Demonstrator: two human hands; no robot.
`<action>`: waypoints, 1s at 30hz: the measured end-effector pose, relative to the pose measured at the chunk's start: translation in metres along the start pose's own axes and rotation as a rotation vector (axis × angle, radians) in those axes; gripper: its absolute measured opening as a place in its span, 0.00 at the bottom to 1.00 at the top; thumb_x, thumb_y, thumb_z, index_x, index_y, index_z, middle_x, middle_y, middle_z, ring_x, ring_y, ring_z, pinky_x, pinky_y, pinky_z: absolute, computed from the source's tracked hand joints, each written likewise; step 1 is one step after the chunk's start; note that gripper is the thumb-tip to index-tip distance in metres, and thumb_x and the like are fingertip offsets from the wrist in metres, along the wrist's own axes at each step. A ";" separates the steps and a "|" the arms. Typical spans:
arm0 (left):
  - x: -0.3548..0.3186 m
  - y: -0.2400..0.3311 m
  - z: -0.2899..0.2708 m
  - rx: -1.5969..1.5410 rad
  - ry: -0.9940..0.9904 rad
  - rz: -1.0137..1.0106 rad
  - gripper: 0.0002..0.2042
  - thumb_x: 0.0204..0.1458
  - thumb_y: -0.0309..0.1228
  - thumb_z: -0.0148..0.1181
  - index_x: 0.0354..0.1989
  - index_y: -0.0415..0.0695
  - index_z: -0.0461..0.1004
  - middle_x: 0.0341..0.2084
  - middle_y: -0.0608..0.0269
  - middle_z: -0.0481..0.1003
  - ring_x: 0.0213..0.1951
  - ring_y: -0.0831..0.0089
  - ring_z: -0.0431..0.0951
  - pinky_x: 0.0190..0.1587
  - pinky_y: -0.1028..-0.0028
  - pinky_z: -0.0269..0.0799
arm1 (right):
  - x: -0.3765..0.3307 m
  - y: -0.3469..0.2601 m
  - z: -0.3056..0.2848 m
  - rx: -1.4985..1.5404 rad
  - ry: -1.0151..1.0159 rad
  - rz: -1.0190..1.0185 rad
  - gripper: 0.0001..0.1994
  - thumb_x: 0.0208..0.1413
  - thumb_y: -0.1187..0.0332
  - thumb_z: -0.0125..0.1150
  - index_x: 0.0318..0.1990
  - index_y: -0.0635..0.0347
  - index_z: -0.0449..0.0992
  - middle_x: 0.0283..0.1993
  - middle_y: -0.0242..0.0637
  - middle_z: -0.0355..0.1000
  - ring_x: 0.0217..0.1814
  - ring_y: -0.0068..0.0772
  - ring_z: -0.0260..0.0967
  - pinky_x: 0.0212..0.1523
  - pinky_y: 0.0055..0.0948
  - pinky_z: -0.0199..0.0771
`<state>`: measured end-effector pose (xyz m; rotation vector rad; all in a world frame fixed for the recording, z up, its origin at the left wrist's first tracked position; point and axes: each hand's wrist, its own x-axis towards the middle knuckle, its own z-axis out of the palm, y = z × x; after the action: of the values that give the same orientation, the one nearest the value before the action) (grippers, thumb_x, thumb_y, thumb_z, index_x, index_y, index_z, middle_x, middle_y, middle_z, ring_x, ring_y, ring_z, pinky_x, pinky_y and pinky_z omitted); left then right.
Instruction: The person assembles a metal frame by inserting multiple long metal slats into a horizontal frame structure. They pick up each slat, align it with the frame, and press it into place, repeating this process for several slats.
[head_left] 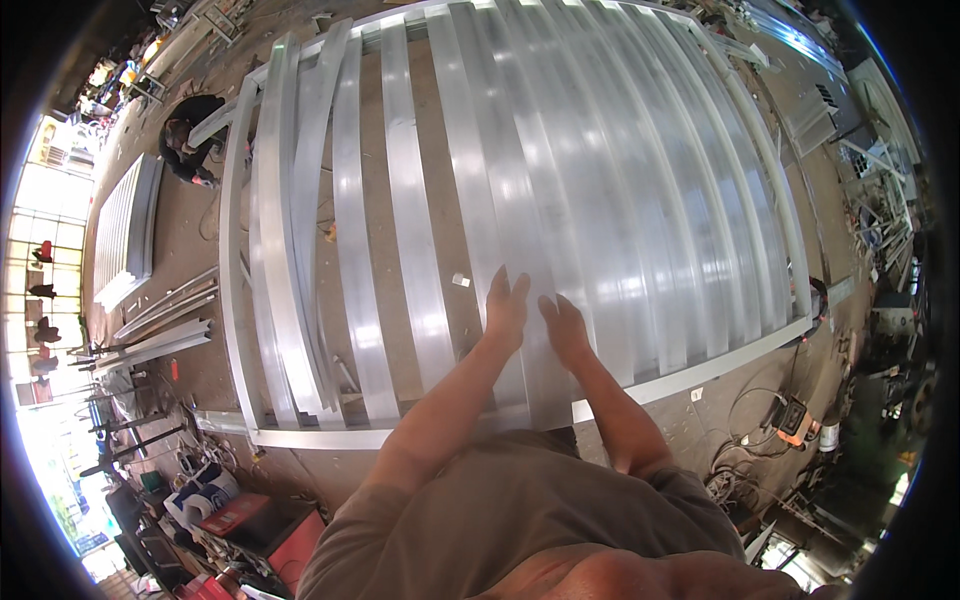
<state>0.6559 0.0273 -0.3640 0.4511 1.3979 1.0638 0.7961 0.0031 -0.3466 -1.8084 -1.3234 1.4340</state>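
Observation:
A long silvery metal slat [535, 375] lies lengthwise in front of me, its near end close to my body. At its left edge is my left hand [507, 312], the thumb on top and the fingers along the side. My right hand [568, 332] grips the opposite edge in a similar way, its thumb near the left one. The undersides of both hands are hidden. Around the slat, a large pale metal frame [330, 440] carries several parallel slats, spaced apart on the left and close together on the right.
A person [185, 140] in dark clothing crouches beyond the frame's left side. Stacked panels [130, 230] and metal bars [165, 345] lie at left. A red-and-black box [265, 535] stands at lower left. An orange machine [797, 422] with cables sits at right.

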 end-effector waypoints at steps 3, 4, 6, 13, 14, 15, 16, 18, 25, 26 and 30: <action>0.008 -0.003 0.004 -0.028 -0.001 -0.006 0.39 0.67 0.39 0.62 0.80 0.36 0.51 0.77 0.40 0.56 0.77 0.54 0.57 0.76 0.63 0.55 | 0.006 -0.002 -0.004 -0.005 -0.010 0.006 0.32 0.72 0.48 0.54 0.68 0.73 0.70 0.65 0.63 0.74 0.69 0.59 0.70 0.68 0.45 0.67; 0.010 -0.004 0.005 -0.017 -0.001 -0.004 0.39 0.67 0.39 0.62 0.80 0.36 0.51 0.77 0.41 0.56 0.77 0.54 0.57 0.76 0.63 0.55 | 0.008 -0.003 -0.006 0.000 -0.023 0.011 0.32 0.72 0.49 0.54 0.67 0.73 0.71 0.64 0.62 0.74 0.69 0.59 0.70 0.68 0.45 0.67; 0.013 -0.002 0.006 -0.005 0.002 -0.024 0.38 0.67 0.38 0.61 0.80 0.36 0.51 0.77 0.41 0.56 0.77 0.54 0.57 0.75 0.63 0.55 | 0.011 -0.005 -0.006 -0.016 -0.031 0.009 0.31 0.72 0.49 0.54 0.67 0.73 0.71 0.64 0.62 0.74 0.68 0.59 0.71 0.67 0.45 0.68; 0.014 0.013 0.006 -0.007 0.004 0.024 0.36 0.67 0.38 0.61 0.78 0.35 0.54 0.73 0.45 0.64 0.73 0.58 0.63 0.73 0.64 0.59 | 0.020 -0.012 0.002 0.008 0.014 -0.005 0.30 0.72 0.51 0.54 0.65 0.72 0.73 0.60 0.61 0.76 0.65 0.58 0.73 0.64 0.45 0.69; 0.014 0.015 0.006 0.007 0.010 0.019 0.36 0.67 0.38 0.60 0.78 0.35 0.55 0.72 0.46 0.64 0.72 0.58 0.64 0.73 0.64 0.59 | 0.021 -0.012 0.002 0.008 -0.001 0.000 0.29 0.72 0.51 0.54 0.65 0.72 0.73 0.60 0.61 0.76 0.64 0.58 0.73 0.64 0.45 0.69; 0.014 0.016 0.005 0.033 0.020 0.019 0.35 0.68 0.38 0.60 0.78 0.34 0.55 0.72 0.47 0.65 0.72 0.59 0.65 0.73 0.64 0.59 | 0.021 -0.013 0.003 0.016 -0.002 0.005 0.29 0.72 0.51 0.54 0.65 0.72 0.73 0.59 0.61 0.77 0.64 0.58 0.73 0.64 0.45 0.69; 0.015 0.018 0.005 0.007 0.010 0.004 0.36 0.67 0.39 0.61 0.78 0.35 0.53 0.74 0.45 0.62 0.74 0.57 0.61 0.74 0.63 0.56 | 0.022 -0.014 0.003 0.025 0.000 0.020 0.29 0.72 0.51 0.54 0.64 0.72 0.73 0.59 0.61 0.77 0.63 0.58 0.73 0.63 0.45 0.69; 0.016 0.018 0.005 -0.010 0.008 -0.024 0.39 0.67 0.40 0.62 0.80 0.36 0.50 0.77 0.40 0.55 0.78 0.53 0.54 0.77 0.61 0.51 | 0.023 -0.015 0.002 0.002 -0.006 0.018 0.29 0.72 0.51 0.54 0.64 0.72 0.73 0.59 0.61 0.77 0.63 0.58 0.73 0.63 0.45 0.69; 0.022 0.012 0.007 -0.061 0.032 0.001 0.36 0.67 0.37 0.61 0.77 0.30 0.54 0.72 0.47 0.65 0.73 0.60 0.64 0.74 0.65 0.58 | 0.028 -0.011 0.005 -0.001 0.010 0.029 0.29 0.72 0.51 0.54 0.65 0.71 0.73 0.61 0.61 0.76 0.64 0.58 0.73 0.64 0.45 0.69; 0.023 0.011 0.006 -0.049 0.037 0.004 0.36 0.67 0.36 0.61 0.77 0.30 0.54 0.72 0.47 0.65 0.72 0.61 0.64 0.73 0.65 0.58 | 0.029 -0.010 0.006 -0.005 0.006 0.022 0.29 0.72 0.51 0.55 0.66 0.72 0.72 0.61 0.61 0.76 0.65 0.58 0.72 0.65 0.45 0.68; 0.026 0.011 0.004 -0.055 -0.004 0.011 0.39 0.67 0.38 0.62 0.78 0.31 0.50 0.76 0.39 0.57 0.77 0.54 0.58 0.76 0.61 0.53 | 0.032 -0.007 0.008 -0.041 0.026 0.030 0.30 0.72 0.51 0.55 0.67 0.72 0.71 0.63 0.61 0.74 0.67 0.58 0.71 0.66 0.44 0.67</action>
<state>0.6514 0.0548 -0.3687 0.4209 1.3607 1.1073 0.7858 0.0332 -0.3585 -1.8740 -1.3271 1.4038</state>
